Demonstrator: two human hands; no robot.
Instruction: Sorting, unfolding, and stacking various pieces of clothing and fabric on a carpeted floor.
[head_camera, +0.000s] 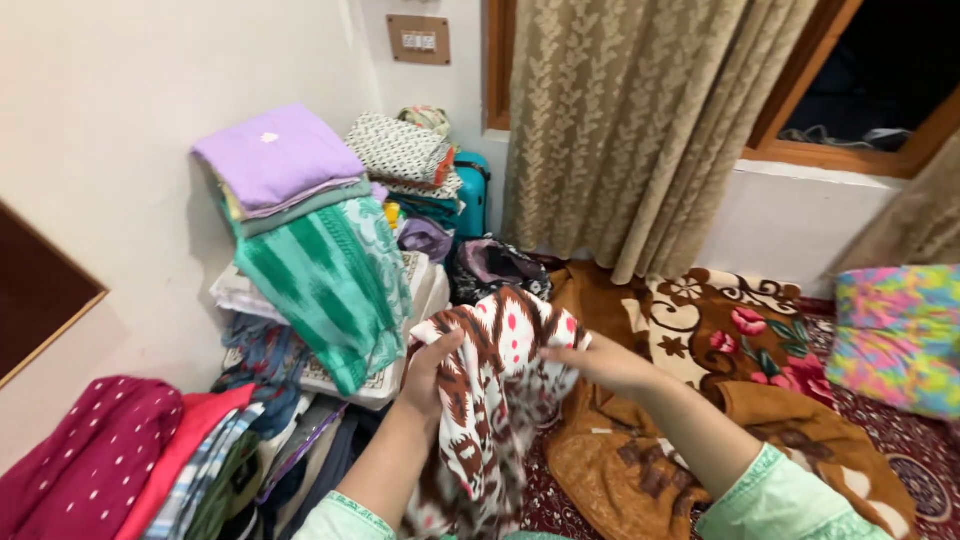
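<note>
Both my hands hold up a white cloth with a brown and red pattern (490, 400) in front of me. My left hand (430, 375) grips its upper left edge. My right hand (600, 362) pinches its upper right edge. The cloth hangs down between my forearms, and its lower part is out of view. Light green sleeves cover both my arms near the bottom edge.
A stack of folded clothes (300, 210), lilac on top with green striped cloth draped down, stands at the left wall. More folded cloth (110, 470) lies lower left. A brown floral blanket (720, 340), a multicoloured pillow (895, 335), a beige curtain (640, 120) and a teal suitcase (475, 195) are around.
</note>
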